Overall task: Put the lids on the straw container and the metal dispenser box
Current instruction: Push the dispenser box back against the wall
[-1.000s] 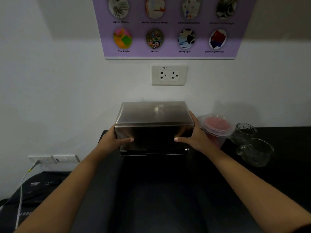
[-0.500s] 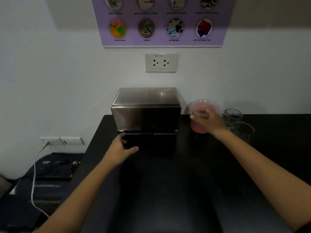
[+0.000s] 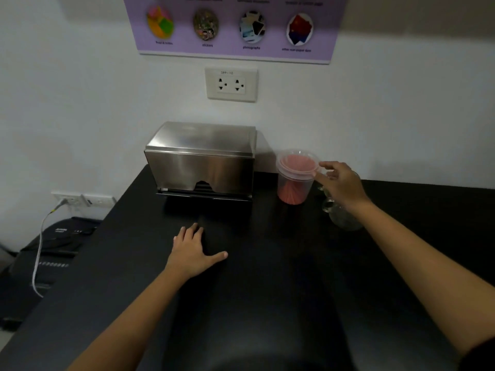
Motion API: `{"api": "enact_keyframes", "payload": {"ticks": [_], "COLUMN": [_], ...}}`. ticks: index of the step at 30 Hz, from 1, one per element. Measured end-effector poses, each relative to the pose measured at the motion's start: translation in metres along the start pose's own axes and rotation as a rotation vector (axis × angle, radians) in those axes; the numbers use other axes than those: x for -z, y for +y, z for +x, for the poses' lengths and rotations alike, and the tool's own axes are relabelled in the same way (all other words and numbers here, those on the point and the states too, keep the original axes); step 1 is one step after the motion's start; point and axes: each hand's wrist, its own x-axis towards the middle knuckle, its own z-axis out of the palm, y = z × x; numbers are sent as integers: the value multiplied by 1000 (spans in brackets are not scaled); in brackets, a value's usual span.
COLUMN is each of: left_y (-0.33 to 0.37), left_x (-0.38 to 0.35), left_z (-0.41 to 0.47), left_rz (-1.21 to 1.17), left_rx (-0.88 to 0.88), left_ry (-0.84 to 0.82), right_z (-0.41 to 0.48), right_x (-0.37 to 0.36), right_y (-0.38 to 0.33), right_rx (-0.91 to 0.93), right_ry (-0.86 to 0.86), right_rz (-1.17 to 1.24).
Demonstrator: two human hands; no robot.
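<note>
The metal dispenser box (image 3: 201, 167) stands at the back of the black table (image 3: 267, 303) against the wall, its steel lid (image 3: 206, 137) seated on top. To its right stands the clear straw container (image 3: 294, 180) full of pink straws, with a clear lid (image 3: 297, 163) lying on its rim. My right hand (image 3: 338, 183) is just right of the container, fingers apart, fingertips at the lid's edge. My left hand (image 3: 194, 251) lies flat and open on the table in front of the box.
Two clear glass cups (image 3: 341, 214) stand behind and under my right hand. A wall socket (image 3: 231, 84) and a purple poster (image 3: 238, 25) are above the box. A black machine (image 3: 45, 253) with a white cable (image 3: 40, 247) sits low at the left.
Both hands left the metal box. My left hand dropped flat onto the table; my right hand went to the straw container and now sits at its right side.
</note>
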Motion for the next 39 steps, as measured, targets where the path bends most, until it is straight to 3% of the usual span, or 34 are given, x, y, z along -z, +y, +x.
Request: {"api": "enact_keyframes", "payload": {"ticks": [14, 23, 39], "left_y": [-1, -5, -5], "left_x": [-6, -10, -7], "left_z": [-10, -10, -11], "left_rz": [23, 26, 76], "left_rx": [-38, -60, -62], "left_ry": [51, 90, 92], "right_z": [41, 30, 29], "right_x": [-17, -30, -41], "right_y": [22, 19, 10], "right_rx": [109, 191, 173], "right_ry": [-276, -147, -169], "right_rz": [-174, -164, -171]}}
